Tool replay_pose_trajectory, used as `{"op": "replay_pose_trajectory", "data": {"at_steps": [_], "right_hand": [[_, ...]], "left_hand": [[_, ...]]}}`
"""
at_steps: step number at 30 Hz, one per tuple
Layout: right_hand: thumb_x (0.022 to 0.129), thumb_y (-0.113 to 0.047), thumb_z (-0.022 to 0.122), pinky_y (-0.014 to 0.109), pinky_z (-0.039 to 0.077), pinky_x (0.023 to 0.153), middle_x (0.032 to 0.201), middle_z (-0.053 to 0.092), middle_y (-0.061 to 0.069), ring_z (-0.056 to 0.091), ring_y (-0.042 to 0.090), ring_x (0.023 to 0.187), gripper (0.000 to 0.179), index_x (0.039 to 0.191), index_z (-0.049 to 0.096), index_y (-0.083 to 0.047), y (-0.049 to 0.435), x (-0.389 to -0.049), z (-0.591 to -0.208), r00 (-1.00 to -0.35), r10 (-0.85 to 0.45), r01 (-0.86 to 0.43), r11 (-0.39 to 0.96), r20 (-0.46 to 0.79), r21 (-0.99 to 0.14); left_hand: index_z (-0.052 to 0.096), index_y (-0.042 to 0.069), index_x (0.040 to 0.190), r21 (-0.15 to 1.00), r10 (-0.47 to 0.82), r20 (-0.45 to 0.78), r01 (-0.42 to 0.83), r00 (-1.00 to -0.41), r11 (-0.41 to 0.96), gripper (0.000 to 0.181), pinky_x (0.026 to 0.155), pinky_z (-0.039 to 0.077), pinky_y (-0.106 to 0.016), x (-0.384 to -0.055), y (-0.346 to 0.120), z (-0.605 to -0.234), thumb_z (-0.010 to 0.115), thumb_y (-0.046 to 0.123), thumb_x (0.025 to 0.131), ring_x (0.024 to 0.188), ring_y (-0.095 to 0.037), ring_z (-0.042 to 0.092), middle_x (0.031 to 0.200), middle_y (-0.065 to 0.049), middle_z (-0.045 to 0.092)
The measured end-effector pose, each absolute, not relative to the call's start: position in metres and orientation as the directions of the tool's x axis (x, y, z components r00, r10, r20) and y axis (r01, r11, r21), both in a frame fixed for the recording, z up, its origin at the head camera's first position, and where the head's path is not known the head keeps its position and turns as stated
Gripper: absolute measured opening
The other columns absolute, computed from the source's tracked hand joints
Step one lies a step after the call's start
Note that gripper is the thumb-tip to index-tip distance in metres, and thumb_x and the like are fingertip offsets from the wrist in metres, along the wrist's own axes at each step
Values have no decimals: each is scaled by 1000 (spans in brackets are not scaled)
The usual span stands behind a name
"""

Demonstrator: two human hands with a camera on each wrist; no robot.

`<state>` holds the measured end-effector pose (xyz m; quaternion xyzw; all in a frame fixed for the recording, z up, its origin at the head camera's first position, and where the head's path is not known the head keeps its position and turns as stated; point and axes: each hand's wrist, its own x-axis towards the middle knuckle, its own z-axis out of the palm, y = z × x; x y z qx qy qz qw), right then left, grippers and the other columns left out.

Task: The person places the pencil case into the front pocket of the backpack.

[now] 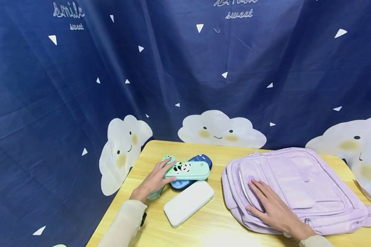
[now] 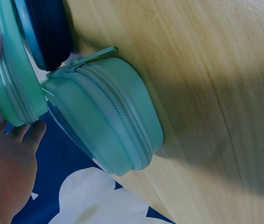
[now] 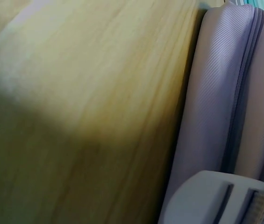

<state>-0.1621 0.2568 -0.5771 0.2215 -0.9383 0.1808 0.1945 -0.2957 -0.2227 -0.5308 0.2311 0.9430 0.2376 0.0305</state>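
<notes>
My left hand [image 1: 154, 179] grips the left end of a mint pencil case [image 1: 196, 170] with a panda print. In the left wrist view, the thumb lies on one side of this zipped case [image 2: 22, 95] and fingertips on the other. Close beside it, a second mint zipped case [image 2: 96, 116] stands on the table, partly hidden by the hand in the head view. A blue case [image 1: 180, 184] lies under the panda case. On the right, my right hand [image 1: 271, 206] rests flat on a lilac backpack [image 1: 296, 178], which lies front up.
A white oblong case [image 1: 188, 203] lies on the wooden table [image 1: 217, 209] between the hands. Behind the table hangs a dark blue curtain [image 1: 185, 68] with clouds. Backpack straps [image 1: 369, 220] reach toward the right table edge. A pale slotted piece [image 3: 202, 198] blocks the right wrist view's lower corner.
</notes>
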Motion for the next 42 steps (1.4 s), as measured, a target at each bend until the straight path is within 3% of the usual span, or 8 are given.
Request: {"op": "replay_pose_trajectory", "data": {"at_steps": [12, 21, 26, 31, 42], "right_hand": [[98, -40, 80, 11, -3, 131, 164, 52, 21, 51, 49, 145, 77, 162, 51, -7, 257, -162, -579, -826, -348, -489, 834, 444, -256], [98, -31, 80, 17, 2, 135, 161, 56, 21, 51, 43, 147, 70, 160, 56, -11, 254, -160, -578, -783, -374, -522, 830, 497, -197], [100, -29, 78, 17, -1, 135, 161, 56, 21, 53, 49, 144, 64, 159, 58, -14, 252, -159, -577, -782, -381, -523, 831, 493, -189], [101, -28, 76, 19, -3, 135, 162, 55, 20, 51, 47, 146, 61, 158, 59, -14, 252, -160, -579, -785, -381, -523, 830, 488, -194], [103, -29, 74, 24, -5, 136, 165, 53, 17, 51, 43, 149, 62, 161, 55, -18, 249, -159, -580, -805, -363, -506, 833, 470, -224]], "left_hand": [[42, 26, 169, 468, 433, 48, 403, -900, 786, 73, 127, 33, -71, -297, -223, -533, 72, 44, 105, 166, -44, 24, 181, -14, 26], [43, 26, 169, 476, 434, 46, 402, -900, 782, 73, 127, 34, -70, -298, -223, -534, 71, 46, 105, 166, -43, 24, 180, -14, 28], [43, 26, 169, 474, 435, 51, 405, -899, 782, 73, 127, 34, -70, -298, -223, -535, 72, 46, 105, 166, -43, 25, 180, -14, 28], [44, 23, 168, 469, 435, 61, 411, -898, 782, 73, 127, 34, -71, -299, -224, -537, 71, 46, 105, 165, -45, 25, 179, -15, 29], [43, 27, 169, 468, 431, 53, 403, -901, 786, 72, 126, 34, -71, -298, -224, -538, 70, 48, 105, 166, -44, 24, 180, -13, 28]]}}
